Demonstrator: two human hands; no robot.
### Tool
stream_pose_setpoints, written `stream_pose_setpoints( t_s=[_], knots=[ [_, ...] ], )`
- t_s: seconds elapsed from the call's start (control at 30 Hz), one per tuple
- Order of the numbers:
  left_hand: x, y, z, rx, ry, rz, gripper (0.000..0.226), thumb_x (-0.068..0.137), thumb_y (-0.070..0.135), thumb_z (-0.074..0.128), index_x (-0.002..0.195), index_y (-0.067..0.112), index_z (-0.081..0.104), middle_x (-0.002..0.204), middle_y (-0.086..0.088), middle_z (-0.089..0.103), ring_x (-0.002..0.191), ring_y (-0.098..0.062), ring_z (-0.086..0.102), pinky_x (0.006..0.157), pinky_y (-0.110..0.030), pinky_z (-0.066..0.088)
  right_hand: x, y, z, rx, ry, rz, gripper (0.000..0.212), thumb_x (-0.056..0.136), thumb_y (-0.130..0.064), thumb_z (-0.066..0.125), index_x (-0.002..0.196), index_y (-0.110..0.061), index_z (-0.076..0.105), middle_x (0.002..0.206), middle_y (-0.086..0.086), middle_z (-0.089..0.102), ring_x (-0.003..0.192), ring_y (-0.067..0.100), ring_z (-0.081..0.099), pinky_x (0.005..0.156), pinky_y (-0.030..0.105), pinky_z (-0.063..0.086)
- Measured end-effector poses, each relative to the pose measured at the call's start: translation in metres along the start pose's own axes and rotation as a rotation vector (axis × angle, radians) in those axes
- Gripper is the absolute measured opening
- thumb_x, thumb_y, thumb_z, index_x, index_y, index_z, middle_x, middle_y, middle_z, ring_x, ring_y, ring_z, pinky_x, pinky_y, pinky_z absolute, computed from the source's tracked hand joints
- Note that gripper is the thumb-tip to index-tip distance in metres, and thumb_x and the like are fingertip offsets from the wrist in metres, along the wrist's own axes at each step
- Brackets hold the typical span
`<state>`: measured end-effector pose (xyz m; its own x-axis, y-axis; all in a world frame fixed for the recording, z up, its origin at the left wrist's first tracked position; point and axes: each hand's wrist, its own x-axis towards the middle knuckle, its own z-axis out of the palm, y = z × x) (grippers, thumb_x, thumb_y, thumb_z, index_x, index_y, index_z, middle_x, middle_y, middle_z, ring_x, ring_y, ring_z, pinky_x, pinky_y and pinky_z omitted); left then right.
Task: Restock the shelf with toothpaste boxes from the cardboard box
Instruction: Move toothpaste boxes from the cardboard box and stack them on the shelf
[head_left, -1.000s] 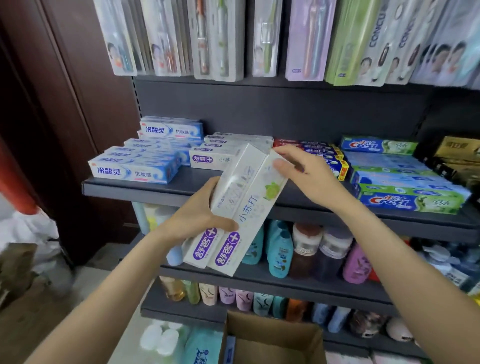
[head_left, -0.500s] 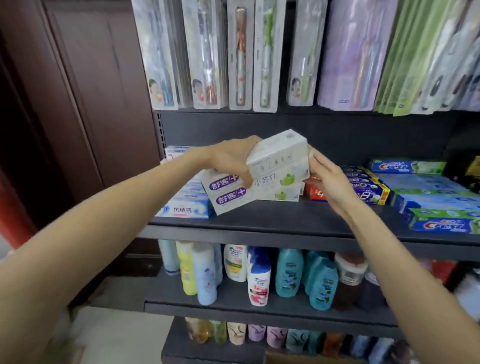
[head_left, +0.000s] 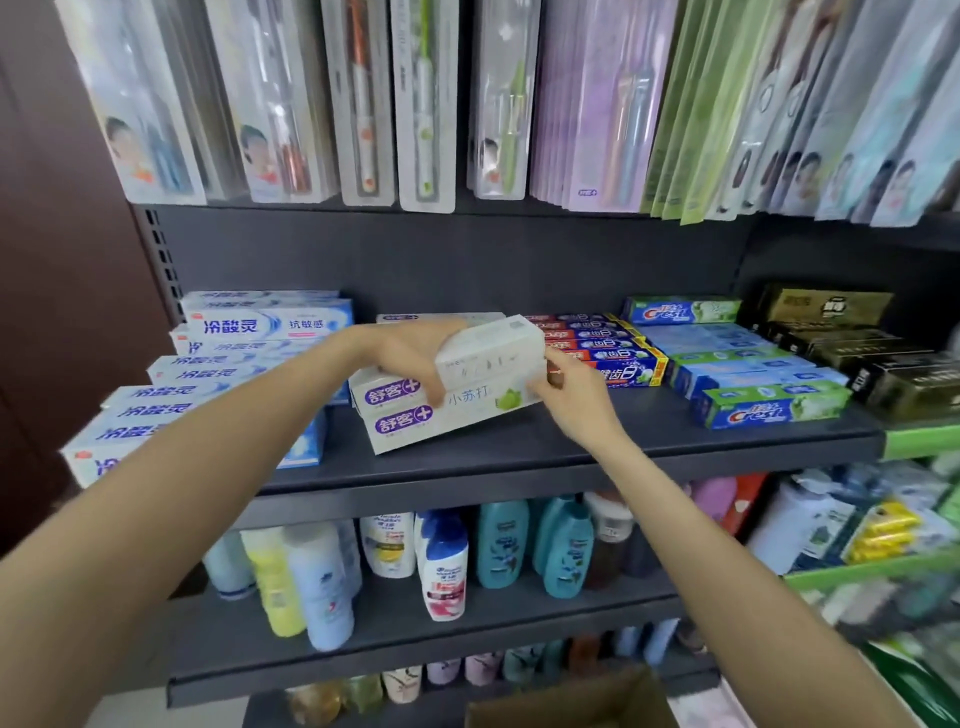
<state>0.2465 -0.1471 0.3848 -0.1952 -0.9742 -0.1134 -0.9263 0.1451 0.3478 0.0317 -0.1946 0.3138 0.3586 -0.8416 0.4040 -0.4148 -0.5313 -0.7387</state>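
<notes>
Head view: my left hand clamps the toothpaste boxes, right hand pinching their end.
Handling: light, stiff card, probably slippery; hold across the middle.
Shelf: boxes near front edge.

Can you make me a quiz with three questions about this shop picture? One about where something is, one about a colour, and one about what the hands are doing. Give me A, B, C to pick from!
1. Where are the shampoo bottles?
A. On the shelf under the toothpaste
B. Hanging at the very top
C. Inside the cardboard box

2. What colour is the logo patch on the white toothpaste boxes being held?
A. Red
B. Purple
C. Orange

3. What is the left hand doing?
A. Hanging loose
B. Pointing at toothbrushes
C. Gripping the white toothpaste boxes

Answers:
1. A, the bottles stand one shelf below the toothpaste shelf.
2. B, each box shows a purple patch near its left end.
3. C, its fingers curl over the boxes, while the right hand holds their other end.
</notes>
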Motion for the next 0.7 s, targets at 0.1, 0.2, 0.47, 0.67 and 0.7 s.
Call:
stream_pose_setpoints(
  t_s=[0.1,0.2,0.47,0.67,0.7],
  knots=[
    [0.006,-0.001,0.001,0.108,0.038,0.002,0.086,0.059,0.014,0.080,0.132,0.021,0.035,0.119,0.003,0.053,0.104,-0.016,0.053,0.087,-0.031,0.045,0.002,0.006,0.015,-0.027,-0.006,-0.039,0.061,0.079,-0.013,0.070,0.134,-0.019,0.044,0.122,-0.001,0.059,0.107,0.017,0.056,0.088,0.031,0.047],
    [0.008,-0.002,0.002,0.270,0.152,-0.010,0.091,0.060,0.023,0.080,0.135,0.024,0.028,0.114,0.000,0.058,0.091,-0.019,0.052,0.078,-0.033,0.045,0.009,0.018,0.028,-0.171,-0.006,0.060,0.073,0.074,-0.024,0.075,0.136,-0.015,0.037,0.130,0.006,0.051,0.118,0.026,0.049,0.093,0.045,0.046],
    [-0.019,-0.009,-0.001,0.154,0.220,0.014,0.096,0.058,0.021,0.079,0.136,0.028,0.025,0.115,0.002,0.056,0.095,-0.021,0.058,0.080,-0.037,0.051,0.015,0.015,0.046,-0.342,0.035,0.025,0.065,0.077,-0.036,0.074,0.130,-0.014,0.044,0.129,0.007,0.046,0.115,0.028,0.050,0.085,0.039,0.044],
    [-0.041,0.005,-0.003,-0.185,-0.048,-0.067,0.086,0.058,0.027,0.081,0.125,0.038,0.029,0.120,0.001,0.051,0.107,-0.024,0.058,0.090,-0.042,0.051,0.002,0.009,0.009,0.100,0.134,-0.117,0.068,0.083,-0.019,0.069,0.139,-0.030,0.032,0.140,0.005,0.036,0.124,0.016,0.043,0.097,0.025,0.038],
    [-0.043,0.007,-0.004,-0.212,-0.127,-0.083,0.076,0.060,0.029,0.078,0.123,0.039,0.036,0.119,0.001,0.055,0.107,-0.024,0.059,0.090,-0.038,0.051,-0.002,0.006,-0.001,0.212,0.085,-0.175,0.075,0.082,-0.013,0.069,0.138,-0.040,0.027,0.141,0.002,0.034,0.122,0.012,0.045,0.096,0.022,0.042]
  ],
)
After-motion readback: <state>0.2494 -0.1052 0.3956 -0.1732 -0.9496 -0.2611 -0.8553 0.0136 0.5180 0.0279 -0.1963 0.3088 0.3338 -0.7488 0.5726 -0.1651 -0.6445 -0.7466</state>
